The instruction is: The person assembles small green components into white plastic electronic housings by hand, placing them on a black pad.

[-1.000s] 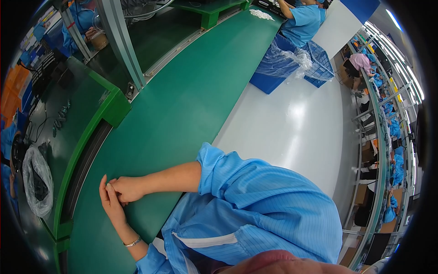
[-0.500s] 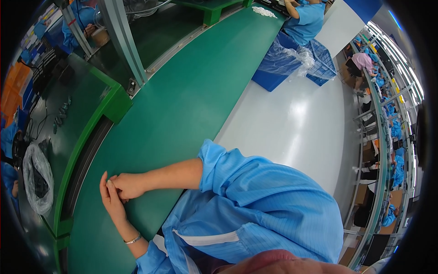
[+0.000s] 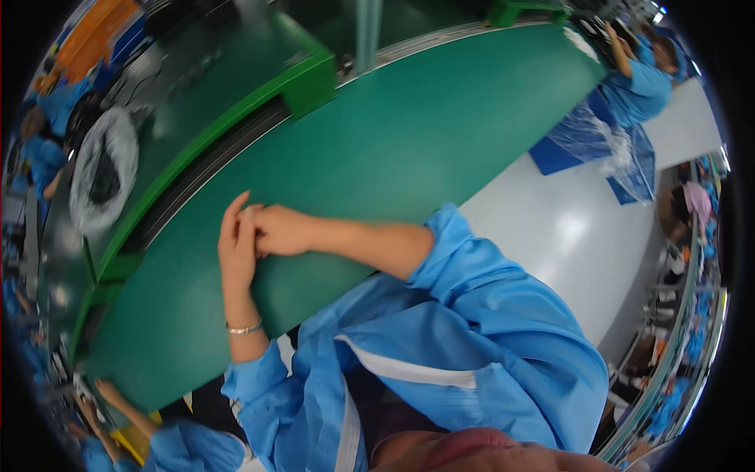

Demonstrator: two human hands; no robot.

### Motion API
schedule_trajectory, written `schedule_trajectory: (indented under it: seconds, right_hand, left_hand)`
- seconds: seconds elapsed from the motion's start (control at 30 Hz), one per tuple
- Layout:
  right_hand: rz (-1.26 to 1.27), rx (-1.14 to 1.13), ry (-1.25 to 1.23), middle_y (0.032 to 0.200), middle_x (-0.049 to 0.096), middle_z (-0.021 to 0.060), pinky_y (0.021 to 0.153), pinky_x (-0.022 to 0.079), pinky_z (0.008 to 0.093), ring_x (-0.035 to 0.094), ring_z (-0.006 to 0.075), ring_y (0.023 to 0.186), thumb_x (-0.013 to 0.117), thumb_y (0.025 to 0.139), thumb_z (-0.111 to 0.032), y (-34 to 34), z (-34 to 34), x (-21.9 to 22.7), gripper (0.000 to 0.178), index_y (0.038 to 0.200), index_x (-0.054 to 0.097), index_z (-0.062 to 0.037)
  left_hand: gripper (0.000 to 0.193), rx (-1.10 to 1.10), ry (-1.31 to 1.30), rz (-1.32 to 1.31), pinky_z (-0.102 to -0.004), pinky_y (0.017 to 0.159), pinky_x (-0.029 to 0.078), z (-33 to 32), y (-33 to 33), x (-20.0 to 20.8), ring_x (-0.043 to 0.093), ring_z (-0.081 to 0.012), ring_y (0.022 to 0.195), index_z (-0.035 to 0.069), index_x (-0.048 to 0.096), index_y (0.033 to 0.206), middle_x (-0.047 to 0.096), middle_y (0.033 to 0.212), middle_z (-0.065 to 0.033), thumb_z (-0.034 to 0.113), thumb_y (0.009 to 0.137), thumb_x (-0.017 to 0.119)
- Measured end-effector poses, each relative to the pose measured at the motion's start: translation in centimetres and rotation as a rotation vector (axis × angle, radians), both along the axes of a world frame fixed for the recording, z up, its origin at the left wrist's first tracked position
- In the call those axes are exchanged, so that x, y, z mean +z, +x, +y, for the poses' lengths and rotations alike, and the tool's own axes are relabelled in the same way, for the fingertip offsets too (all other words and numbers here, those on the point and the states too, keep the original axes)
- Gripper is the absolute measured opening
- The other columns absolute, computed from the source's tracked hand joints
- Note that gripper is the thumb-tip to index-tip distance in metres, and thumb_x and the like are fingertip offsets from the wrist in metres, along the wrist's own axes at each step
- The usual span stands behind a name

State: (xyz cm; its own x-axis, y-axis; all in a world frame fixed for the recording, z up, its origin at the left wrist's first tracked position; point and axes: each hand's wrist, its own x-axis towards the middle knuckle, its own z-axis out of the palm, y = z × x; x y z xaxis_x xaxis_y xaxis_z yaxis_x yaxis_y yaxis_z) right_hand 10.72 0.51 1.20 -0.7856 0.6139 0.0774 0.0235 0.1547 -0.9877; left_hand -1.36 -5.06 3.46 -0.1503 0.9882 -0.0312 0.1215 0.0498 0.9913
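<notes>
1. The left hand has its fingers lengthened and loosely parted, pointing toward the top of the frame; the thumb side meets the right hand.
2. The right hand has its fingers half curled against the left one; whether anything is tucked between them cannot be told.
3. Both hands are over the smooth, matte green belt-like work surface, which curves from lower left to upper right.
4. A shiny metal bracelet circles the left wrist. The blue smock has pushed-up, creased sleeves, faint stripes and pale trim.
5. Left of the frame, a crumpled clear plastic bag contains something dark, too blurred to name.
6. Upper right, a solid blue bin is draped with glossy clear film; a blue lattice crate stands beside it.
7. A heap of small white pieces lies at the surface's upper-right end, near a co-worker in blue.
8. A raised green frame borders the surface's upper-left side; a grey post rises at top centre.
9. At lower left, another co-worker's forearm extends over the surface's end.
</notes>
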Motion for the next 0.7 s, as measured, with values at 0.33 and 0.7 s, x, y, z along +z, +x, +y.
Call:
schedule_trajectory:
  seconds: [0.33, 0.7]
  right_hand:
    - [-0.019, 0.054, -0.023, 0.083, 0.065, 0.0134, 0.068, 0.053, 0.0338, 0.065, 0.0225, 0.073, 0.051, 0.081, -0.004, -0.2, -0.3, 1.5, 0.027, 0.107, 0.055, -0.0006]
    - [0.044, 0.036, 0.007, 0.078, 0.065, 0.013, 0.065, 0.054, 0.0324, 0.066, 0.0224, 0.071, 0.053, 0.077, -0.003, 0.5, -0.2, 0.6, 0.025, 0.102, 0.055, -0.0017]
  left_hand:
    - [0.036, -0.014, -0.024, -0.071, -0.0198, 0.05, 0.043, -0.4, -0.6, 0.3, 0.054, -0.0089, 0.07, 0.009, 0.049, 0.127, 0.06, 0.105, -0.0085, 0.026, 0.095, 0.052]
    - [0.035, -0.004, 0.031, -0.007, -0.0212, 0.067, 0.047, -0.2, -0.1, -0.8, 0.057, -0.0114, 0.082, 0.007, 0.049, 0.128, 0.061, 0.107, -0.0094, 0.023, 0.096, 0.049]
